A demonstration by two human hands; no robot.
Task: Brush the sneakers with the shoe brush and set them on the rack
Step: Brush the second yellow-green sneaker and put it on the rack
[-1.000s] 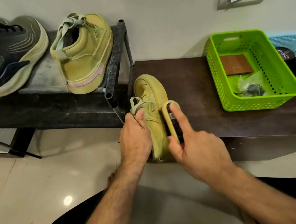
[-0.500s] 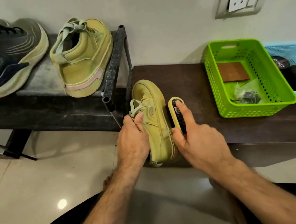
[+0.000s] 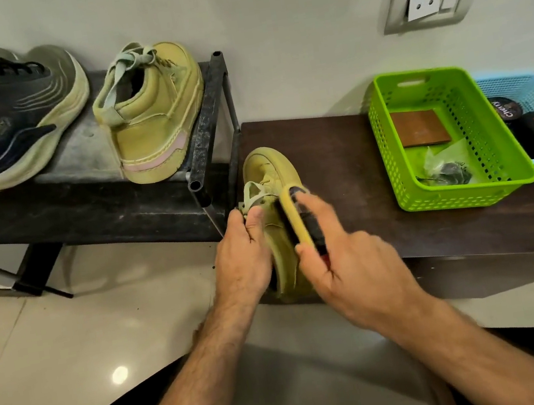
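We see the left hand [image 3: 244, 257] gripping the sneaker [image 3: 274, 201] at its laces, holding it on the dark tabletop [image 3: 360, 188] beside the rack [image 3: 208, 121]. The right hand [image 3: 347, 259] grasps the brush [image 3: 297, 218], pressed against the sneaker's side.

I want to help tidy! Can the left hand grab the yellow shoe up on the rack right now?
Probably not yet. The left hand is busy gripping the sneaker being brushed. The shoe on the rack sits in the open with nothing in front of it.
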